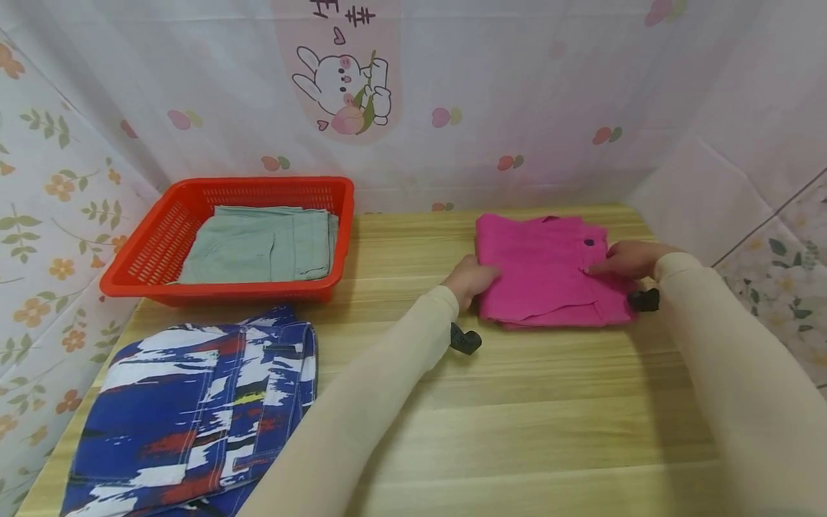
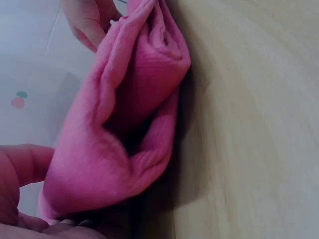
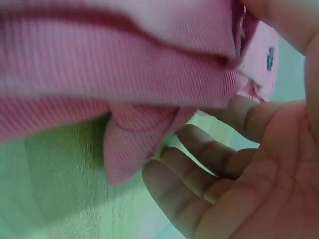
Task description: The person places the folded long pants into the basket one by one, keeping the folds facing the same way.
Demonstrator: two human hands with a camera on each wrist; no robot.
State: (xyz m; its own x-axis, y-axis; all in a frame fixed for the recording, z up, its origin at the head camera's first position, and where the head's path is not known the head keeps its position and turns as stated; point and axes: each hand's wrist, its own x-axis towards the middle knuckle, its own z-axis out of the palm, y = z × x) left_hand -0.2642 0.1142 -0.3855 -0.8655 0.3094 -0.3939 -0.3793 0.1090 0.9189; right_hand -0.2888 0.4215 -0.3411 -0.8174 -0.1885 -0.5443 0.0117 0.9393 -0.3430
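Observation:
Folded pink trousers (image 1: pixel 536 269) of ribbed cloth lie on the wooden table at the right, a dark button showing near their upper right corner. My left hand (image 1: pixel 470 282) grips their left edge, thumb over the top and fingers tucked beneath the fold. In the left wrist view the folded layers of the trousers (image 2: pixel 94 149) bulge up from the table. At the opposite edge my right hand (image 1: pixel 625 260) pinches the cloth near the button, its thumb on top. In the right wrist view the fingers (image 3: pixel 194 144) reach under the lower layer, where a flap hangs.
A red plastic basket (image 1: pixel 245 290) stands at the back left, holding folded grey-green trousers (image 1: pixel 258 244). In front of it lies a folded blue, white and red patterned garment (image 1: pixel 194 409). Printed curtains (image 1: pixel 491 86) hang along the back and sides of the table (image 1: pixel 517 416).

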